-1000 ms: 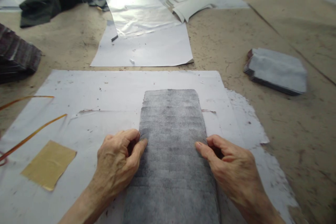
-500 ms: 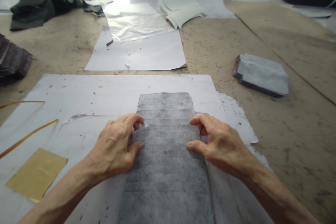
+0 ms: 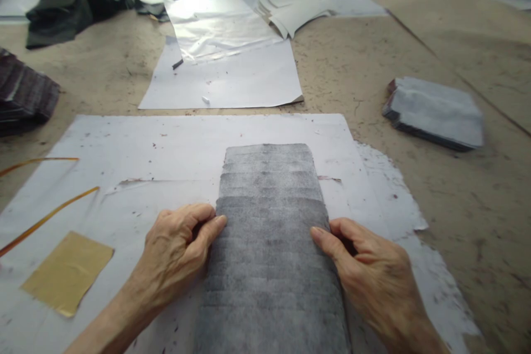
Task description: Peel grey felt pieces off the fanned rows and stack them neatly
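Note:
Overlapping grey fabric pieces (image 3: 269, 271) lie in a long shingled row down the middle, running toward me past the lower edge of the view. My left hand (image 3: 182, 243) pinches the left edge of one piece, thumb on top and fingers at its side. On the opposite edge, my right hand (image 3: 369, 271) grips in the same way, its fingertips partly hidden behind the fabric. The far edge of the gripped piece looks slightly raised above those beyond it. Beneath the row is a large white paper sheet (image 3: 199, 144), flecked with dark bits.
To the right sits a stack of grey-backed pieces (image 3: 440, 113); a dark striped stack (image 3: 25, 94) is at the left. A yellow square (image 3: 70, 272) and amber strips (image 3: 53, 210) lie on the paper. Farther back are another white sheet (image 3: 232, 80) and dark green material (image 3: 58, 8).
Both hands have moved nearer to me along the row. Their thumbs and fingers have closed onto a piece's edges. The view has shifted slightly, and the co-worker's hand at the back is out of view.

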`<act>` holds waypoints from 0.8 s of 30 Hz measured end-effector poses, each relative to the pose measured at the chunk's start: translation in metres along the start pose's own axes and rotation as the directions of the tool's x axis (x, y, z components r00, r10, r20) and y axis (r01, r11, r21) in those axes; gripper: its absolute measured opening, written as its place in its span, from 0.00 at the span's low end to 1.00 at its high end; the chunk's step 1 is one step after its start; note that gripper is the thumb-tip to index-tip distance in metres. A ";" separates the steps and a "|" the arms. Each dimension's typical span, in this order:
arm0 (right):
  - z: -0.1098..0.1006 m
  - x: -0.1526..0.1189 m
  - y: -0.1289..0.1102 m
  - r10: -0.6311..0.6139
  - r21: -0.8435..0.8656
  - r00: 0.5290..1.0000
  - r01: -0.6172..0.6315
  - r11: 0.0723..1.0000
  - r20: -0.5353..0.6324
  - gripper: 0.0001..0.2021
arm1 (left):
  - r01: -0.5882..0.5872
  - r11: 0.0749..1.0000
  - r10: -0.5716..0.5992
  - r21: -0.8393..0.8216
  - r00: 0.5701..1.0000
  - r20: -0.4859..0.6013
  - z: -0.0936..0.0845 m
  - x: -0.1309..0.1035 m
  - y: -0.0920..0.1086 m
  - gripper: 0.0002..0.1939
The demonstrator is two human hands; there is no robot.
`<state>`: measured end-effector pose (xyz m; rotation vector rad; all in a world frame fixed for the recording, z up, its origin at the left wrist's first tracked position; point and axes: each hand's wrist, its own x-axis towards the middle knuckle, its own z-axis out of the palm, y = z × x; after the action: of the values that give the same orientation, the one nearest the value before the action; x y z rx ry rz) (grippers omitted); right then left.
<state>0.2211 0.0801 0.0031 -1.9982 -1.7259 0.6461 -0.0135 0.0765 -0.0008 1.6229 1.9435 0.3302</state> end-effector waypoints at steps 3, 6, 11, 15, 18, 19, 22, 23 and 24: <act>0.000 0.000 -0.001 0.025 0.019 0.999 -0.026 0.999 0.020 0.16 | -0.010 1.000 0.010 -0.016 1.000 0.008 0.000 0.002 0.000 0.20; 0.000 0.000 -0.001 0.049 0.025 0.998 -0.050 0.998 0.050 0.15 | -0.037 0.999 0.037 -0.029 0.999 0.000 0.001 0.002 -0.001 0.19; -0.001 0.002 -0.002 0.080 0.015 0.994 -0.081 0.997 0.075 0.15 | -0.087 0.996 0.087 0.005 0.995 -0.040 0.003 0.001 -0.002 0.17; 0.000 0.004 -0.007 0.088 -0.034 0.995 -0.086 0.996 0.050 0.15 | -0.149 0.987 0.154 0.064 0.984 -0.086 0.006 -0.001 -0.001 0.16; 0.003 0.003 -0.008 0.075 -0.104 0.997 -0.074 0.992 0.007 0.15 | -0.178 0.975 0.193 0.130 0.975 -0.113 0.009 -0.001 -0.001 0.16; 0.004 0.002 -0.007 0.068 -0.122 0.998 -0.068 0.990 -0.004 0.15 | -0.179 0.972 0.198 0.151 0.972 -0.123 0.011 -0.001 -0.001 0.16; 0.006 -0.001 -0.003 0.029 -0.156 0.997 -0.039 0.987 -0.067 0.11 | -0.144 0.974 0.173 0.175 0.971 -0.166 0.014 -0.003 -0.003 0.14; 0.005 -0.003 -0.002 -0.016 -0.178 0.994 -0.004 0.984 -0.111 0.11 | -0.131 0.978 0.163 0.165 0.967 -0.197 0.014 -0.006 -0.004 0.13; 0.003 -0.006 -0.001 -0.087 -0.214 0.983 0.051 0.976 -0.163 0.11 | -0.127 0.979 0.164 0.160 0.955 -0.247 0.014 -0.010 -0.005 0.11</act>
<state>0.2175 0.0746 0.0013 -2.0527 -1.8115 0.2684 -0.0084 0.0637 -0.0122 1.9026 2.0825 0.4937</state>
